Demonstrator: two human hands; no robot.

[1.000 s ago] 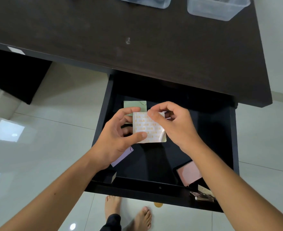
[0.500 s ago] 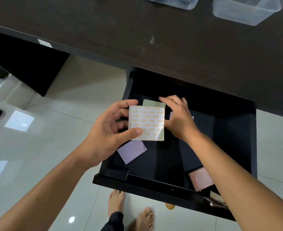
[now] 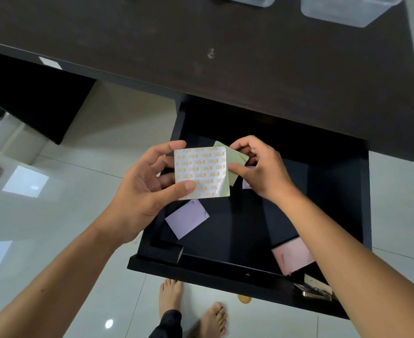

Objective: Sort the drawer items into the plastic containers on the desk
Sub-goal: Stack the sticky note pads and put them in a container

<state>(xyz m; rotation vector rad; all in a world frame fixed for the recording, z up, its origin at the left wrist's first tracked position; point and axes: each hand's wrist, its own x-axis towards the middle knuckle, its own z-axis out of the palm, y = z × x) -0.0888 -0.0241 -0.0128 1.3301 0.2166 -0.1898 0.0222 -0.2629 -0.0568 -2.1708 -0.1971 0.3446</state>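
Two paper squares are in hand above the open drawer (image 3: 342,191): a white sheet (image 3: 201,173) printed with orange marks, and a green note (image 3: 232,158) that shows from behind the sheet's right edge. Both hang over the drawer's back left part, well short of the containers (image 3: 347,11), which stand on the desk (image 3: 201,45) beyond the drawer, up and to the right of the hands. Any drop-off, I judge, means lifting the papers forward over the desk edge; the right hand is the nearer one to the containers.

The sheet faces the camera nearly flat, its edges roughly square to the drawer's sides, with its lower right corner curling. The green note sits tilted, one corner pointing toward the drawer's back.

The left hand (image 3: 147,189) pinches the sheet, thumb pressed on its lower left face, index finger along the top edge, other fingers curled behind. The right hand (image 3: 259,167) grips the green note, thumb tip at the sheet's right edge and fingers curled over the note's far side; whether it also pinches the sheet, I cannot tell.

Below the hands, on the drawer floor, lies a purple note (image 3: 186,219) toward the left side. A pink pad (image 3: 292,254) rests near the front right corner, partly hidden by the right forearm, and a metal clip (image 3: 311,290) sits on the drawer's front edge just beyond it.
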